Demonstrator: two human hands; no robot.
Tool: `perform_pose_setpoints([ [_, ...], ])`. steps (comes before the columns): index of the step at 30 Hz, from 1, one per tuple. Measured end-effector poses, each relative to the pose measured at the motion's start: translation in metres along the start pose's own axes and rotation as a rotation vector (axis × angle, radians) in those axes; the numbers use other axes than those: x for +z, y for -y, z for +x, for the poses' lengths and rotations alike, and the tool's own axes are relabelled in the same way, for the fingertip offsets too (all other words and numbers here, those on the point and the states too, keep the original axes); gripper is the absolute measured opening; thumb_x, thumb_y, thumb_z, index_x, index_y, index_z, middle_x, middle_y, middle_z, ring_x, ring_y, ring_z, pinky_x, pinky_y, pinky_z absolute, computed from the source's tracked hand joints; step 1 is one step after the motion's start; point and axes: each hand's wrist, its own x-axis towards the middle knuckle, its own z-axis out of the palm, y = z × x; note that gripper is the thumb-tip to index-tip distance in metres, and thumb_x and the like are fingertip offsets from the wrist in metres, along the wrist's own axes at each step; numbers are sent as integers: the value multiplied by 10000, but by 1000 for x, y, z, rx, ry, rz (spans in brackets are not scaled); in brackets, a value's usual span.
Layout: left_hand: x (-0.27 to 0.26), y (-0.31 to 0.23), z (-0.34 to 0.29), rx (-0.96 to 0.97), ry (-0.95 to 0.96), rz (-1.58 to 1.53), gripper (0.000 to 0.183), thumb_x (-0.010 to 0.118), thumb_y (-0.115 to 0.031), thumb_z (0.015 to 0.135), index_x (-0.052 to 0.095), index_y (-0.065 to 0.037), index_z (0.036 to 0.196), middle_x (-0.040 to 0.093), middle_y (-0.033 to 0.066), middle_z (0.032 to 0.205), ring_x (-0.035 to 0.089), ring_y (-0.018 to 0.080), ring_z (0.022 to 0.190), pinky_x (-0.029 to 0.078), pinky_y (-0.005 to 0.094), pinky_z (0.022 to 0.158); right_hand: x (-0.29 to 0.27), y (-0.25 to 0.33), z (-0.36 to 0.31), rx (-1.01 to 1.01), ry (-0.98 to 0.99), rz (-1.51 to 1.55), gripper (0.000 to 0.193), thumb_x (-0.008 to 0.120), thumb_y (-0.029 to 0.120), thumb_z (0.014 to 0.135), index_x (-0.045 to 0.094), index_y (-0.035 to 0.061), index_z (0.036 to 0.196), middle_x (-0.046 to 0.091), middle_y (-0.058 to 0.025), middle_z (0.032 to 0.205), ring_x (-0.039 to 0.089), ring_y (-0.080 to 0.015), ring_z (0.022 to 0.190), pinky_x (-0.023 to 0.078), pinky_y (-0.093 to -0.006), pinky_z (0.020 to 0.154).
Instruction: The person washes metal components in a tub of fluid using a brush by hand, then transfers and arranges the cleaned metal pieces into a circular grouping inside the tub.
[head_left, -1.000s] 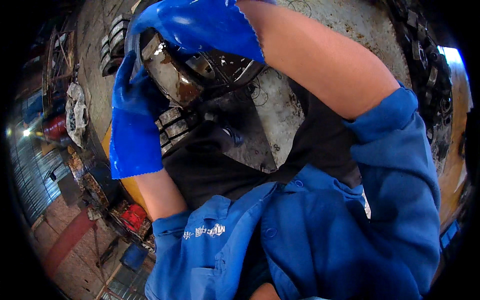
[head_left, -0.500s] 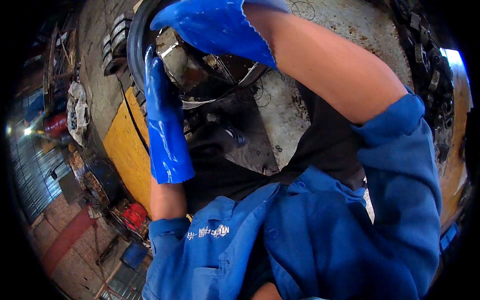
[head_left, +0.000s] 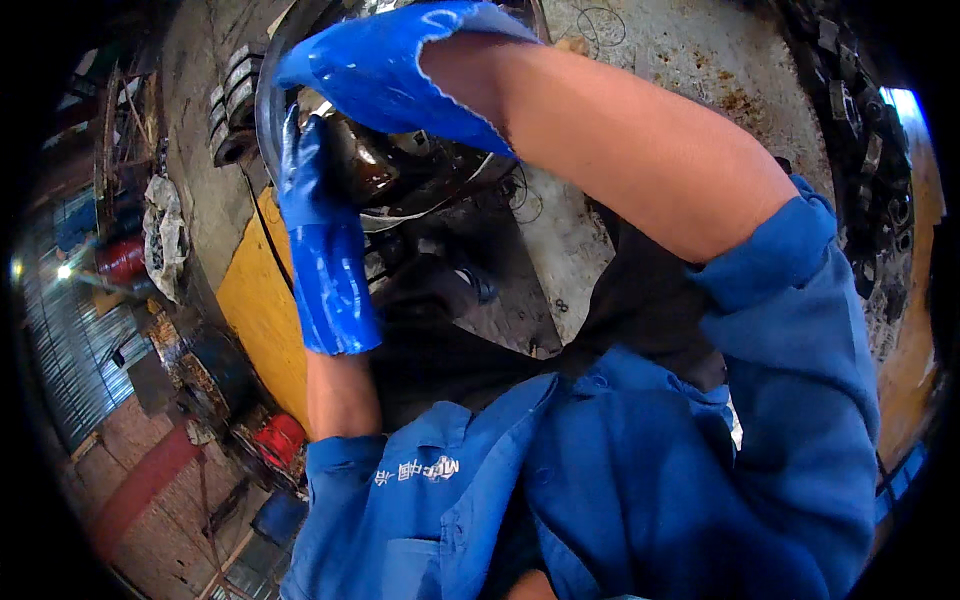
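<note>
A round, dark-rimmed basin (head_left: pixel 268 120) at the top holds a wet, shiny brownish metal part (head_left: pixel 368 172); its full shape is hidden. My left hand (head_left: pixel 308 180), in a long blue rubber glove, is at the basin's left side, with its visible fingers stretched upward and slightly apart. Over the basin, my right hand (head_left: pixel 375 75) in a matching glove reaches across to the left, its fingertip end near the left rim. The right glove covers much of the basin, and its fingers cannot be made out singly.
Black curved metal pieces (head_left: pixel 235 100) stand left of the basin. A yellow board (head_left: pixel 262 290) lies beside my left forearm. Several dark metal parts (head_left: pixel 850 110) line the right side. A thin wire loop (head_left: pixel 600 28) lies on the stained pale surface (head_left: pixel 690 75). A red spool-like object (head_left: pixel 278 440) sits lower left.
My right hand has shifted left and slightly down over the basin. The pale metal block face seen between my hands is now mostly covered, and the brownish shiny surface shows more.
</note>
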Motion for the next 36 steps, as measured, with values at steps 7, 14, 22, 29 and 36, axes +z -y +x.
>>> perform_pose_setpoints([
  [7,-6,-41,-27,-14,54,153,556,740,-208,1006,556,-25,1497,663,174,1402,670,316,1245,562,434,1063,-3,8,3,40,16,-54,363,576,146,1034,619,88,1389,684,-221,1336,672,-372,1217,549,-480,1029],
  [14,-28,-29,-38,759,372,1190,535,775,-223,973,603,-35,1444,674,187,1383,678,352,1229,567,491,1049,-24,30,-16,78,84,-96,337,558,161,1032,637,92,1353,690,-210,1327,675,-365,1196,542,-468,1014],
  [22,0,-30,-18,-362,-26,-73,443,714,-303,997,674,-86,1381,683,166,1357,663,331,1232,604,509,966,-68,69,-49,51,227,44,316,538,178,1030,657,96,1311,697,-197,1318,678,-357,1173,534,-455,998],
  [29,-9,-3,3,-312,-88,-62,507,743,-323,986,644,-43,1397,706,148,1318,687,294,1209,567,472,1057,-83,72,-55,42,243,23,291,529,174,1022,680,95,1258,711,-180,1280,686,-353,1125,533,-441,967],
  [36,-42,26,48,-274,223,-92,556,657,-306,1035,570,-8,1496,646,129,1445,628,268,1308,467,380,1160,-74,30,-7,130,75,-150,311,597,224,999,683,90,1266,720,-185,1231,693,-352,1111,541,-435,962],
])
